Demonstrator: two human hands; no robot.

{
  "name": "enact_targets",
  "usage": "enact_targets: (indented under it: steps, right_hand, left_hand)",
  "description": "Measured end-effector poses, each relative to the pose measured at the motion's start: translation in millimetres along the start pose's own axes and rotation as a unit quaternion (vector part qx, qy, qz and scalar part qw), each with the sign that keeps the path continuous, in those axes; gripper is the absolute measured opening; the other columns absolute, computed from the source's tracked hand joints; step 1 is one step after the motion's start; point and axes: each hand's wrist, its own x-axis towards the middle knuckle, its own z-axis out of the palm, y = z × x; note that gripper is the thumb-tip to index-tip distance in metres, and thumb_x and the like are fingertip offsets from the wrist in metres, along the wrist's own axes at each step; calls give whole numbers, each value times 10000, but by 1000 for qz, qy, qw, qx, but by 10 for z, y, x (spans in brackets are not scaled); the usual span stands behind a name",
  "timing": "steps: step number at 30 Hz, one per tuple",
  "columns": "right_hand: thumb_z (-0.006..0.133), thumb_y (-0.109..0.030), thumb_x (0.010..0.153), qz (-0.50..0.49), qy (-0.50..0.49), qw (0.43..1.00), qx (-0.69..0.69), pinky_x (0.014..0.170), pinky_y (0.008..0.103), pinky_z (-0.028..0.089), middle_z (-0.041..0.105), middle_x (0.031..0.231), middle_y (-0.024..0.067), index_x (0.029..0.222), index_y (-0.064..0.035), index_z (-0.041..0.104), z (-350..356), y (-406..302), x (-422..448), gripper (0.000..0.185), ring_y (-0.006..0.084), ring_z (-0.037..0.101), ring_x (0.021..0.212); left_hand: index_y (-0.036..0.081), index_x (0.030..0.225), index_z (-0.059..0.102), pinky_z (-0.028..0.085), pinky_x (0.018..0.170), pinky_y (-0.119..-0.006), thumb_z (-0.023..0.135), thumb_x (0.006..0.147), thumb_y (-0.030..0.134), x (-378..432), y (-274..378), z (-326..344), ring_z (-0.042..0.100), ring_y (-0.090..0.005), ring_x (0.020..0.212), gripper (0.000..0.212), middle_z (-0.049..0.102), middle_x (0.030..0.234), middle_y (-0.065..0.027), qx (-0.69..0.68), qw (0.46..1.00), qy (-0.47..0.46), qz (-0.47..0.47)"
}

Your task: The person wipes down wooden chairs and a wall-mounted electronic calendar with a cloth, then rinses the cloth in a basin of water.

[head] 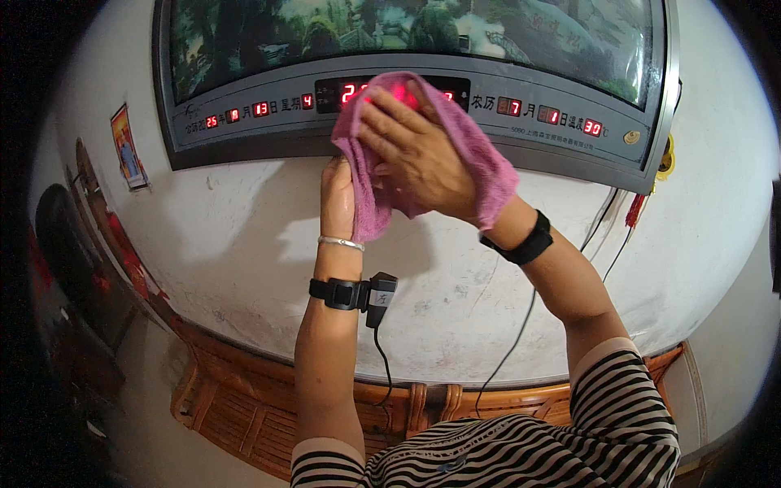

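A pink terry cloth (pixel 495 177) lies over the middle of a lit digital calendar panel (pixel 393 110), along the bottom of a framed landscape picture (pixel 390 27). My right hand (pixel 421 161) presses the cloth against the red display, fingers pointing up and to the left, with the cloth bunched around it. My left hand (pixel 337 192) is raised just below the frame's lower edge, beside the cloth's hanging left part. Its fingers are mostly hidden by the cloth and the frame, so its grip does not show.
Below the frame is a scuffed white wall (pixel 244 244). A wooden slatted bench (pixel 244 421) stands along its foot. Dark cables (pixel 525 323) hang down at the right, near a red tassel (pixel 634 210). A small poster (pixel 129 146) is on the left wall.
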Motion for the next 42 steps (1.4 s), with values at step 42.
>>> enact_targets:
  steps: [42]
  right_hand:
    - [726, -389, 817, 318, 272, 901, -116, 1151, 673, 228, 571, 1330, 154, 1175, -202, 721, -7, 544, -1080, 404, 461, 410, 1392]
  left_hand:
    - [100, 1081, 613, 502, 984, -568, 561, 1019, 418, -2, -18, 92, 641, -284, 1014, 328, 663, 1061, -136, 12, 1000, 23, 1]
